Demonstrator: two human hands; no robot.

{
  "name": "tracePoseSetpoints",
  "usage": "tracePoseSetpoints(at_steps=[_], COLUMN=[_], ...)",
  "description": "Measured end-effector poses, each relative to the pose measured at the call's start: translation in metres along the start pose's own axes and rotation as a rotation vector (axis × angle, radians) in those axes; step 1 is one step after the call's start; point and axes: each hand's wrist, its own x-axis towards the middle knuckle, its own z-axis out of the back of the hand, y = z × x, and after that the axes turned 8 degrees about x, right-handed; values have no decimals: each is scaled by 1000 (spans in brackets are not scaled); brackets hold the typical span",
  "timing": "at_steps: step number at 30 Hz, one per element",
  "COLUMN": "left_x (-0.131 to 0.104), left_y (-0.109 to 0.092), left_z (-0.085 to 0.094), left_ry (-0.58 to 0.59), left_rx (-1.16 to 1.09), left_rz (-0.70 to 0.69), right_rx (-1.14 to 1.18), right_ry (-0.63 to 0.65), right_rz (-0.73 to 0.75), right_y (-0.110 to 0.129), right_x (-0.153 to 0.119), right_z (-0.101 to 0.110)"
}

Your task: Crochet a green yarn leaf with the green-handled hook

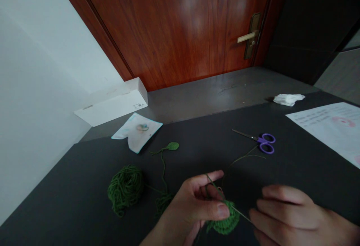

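Observation:
My left hand [197,203] pinches a small round green crochet piece [226,224] between thumb and fingers, low in the view. A strand of green yarn [211,181] runs over its raised index finger. My right hand [289,216] is closed around a thin crochet hook [242,215], whose shaft reaches into the piece; the hook's tip is hidden there. To the left lies a ball of green yarn [126,186], with looser yarn [163,204] partly behind my left wrist. Beyond it rests a small green crocheted leaf [172,146] with a trailing tail.
Purple-handled scissors [263,141] lie on the dark table [197,137], a loose thread [244,156] beside them. At the right are a printed sheet [329,126] and a crumpled tissue [288,99]. A white pouch [135,133] and long white box [115,105] sit back left.

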Motion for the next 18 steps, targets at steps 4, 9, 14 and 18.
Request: tracePoseSetpoints(at_steps=[4, 9, 14, 18], left_x=[1, 1, -1, 1], left_y=[-1, -1, 0, 1], left_z=[-1, 0, 4, 5], left_ry=[-17, 4, 118, 231], left_rx=[151, 347, 167, 64], left_rz=[-27, -123, -34, 17], right_rx=[-126, 187, 655, 1032], right_ry=[279, 60, -127, -325], right_rz=[254, -12, -450, -754], right_y=[-4, 0, 2, 3], right_x=[1, 8, 9, 15], right_z=[7, -2, -13, -23])
